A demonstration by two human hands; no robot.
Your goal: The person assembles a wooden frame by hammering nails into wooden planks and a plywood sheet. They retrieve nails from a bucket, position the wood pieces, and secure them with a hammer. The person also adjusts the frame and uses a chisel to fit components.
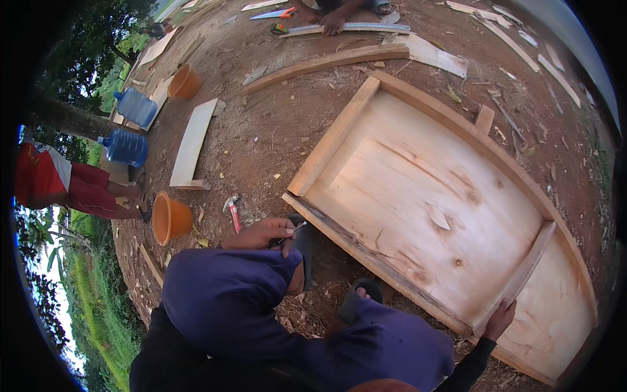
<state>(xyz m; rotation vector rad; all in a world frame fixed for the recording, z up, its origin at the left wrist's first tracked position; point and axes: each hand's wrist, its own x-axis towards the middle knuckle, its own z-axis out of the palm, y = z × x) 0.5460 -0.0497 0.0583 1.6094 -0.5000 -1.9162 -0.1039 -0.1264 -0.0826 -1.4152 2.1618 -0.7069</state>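
Observation:
My left hand (266,234) is closed above my left knee, with a thin metal nail (300,226) sticking out between thumb and fingers. Whether more nails lie in that hand, I cannot tell. A large wooden frame (339,140) with a plywood panel (418,196) inside its rails lies on the ground to my right. At its near side, my right hand (501,320) grips the end of a wooden crosspiece (522,271). A claw hammer (233,212) with a red handle rests on the dirt just beyond my left hand.
Orange buckets (172,219) and blue water jugs (126,147) stand at left, near a person in red (59,176). A narrow board (194,144) and a long beam (326,65) lie on the dirt. At the far side, another person's hands (333,23) touch a strip beside a handsaw (273,14).

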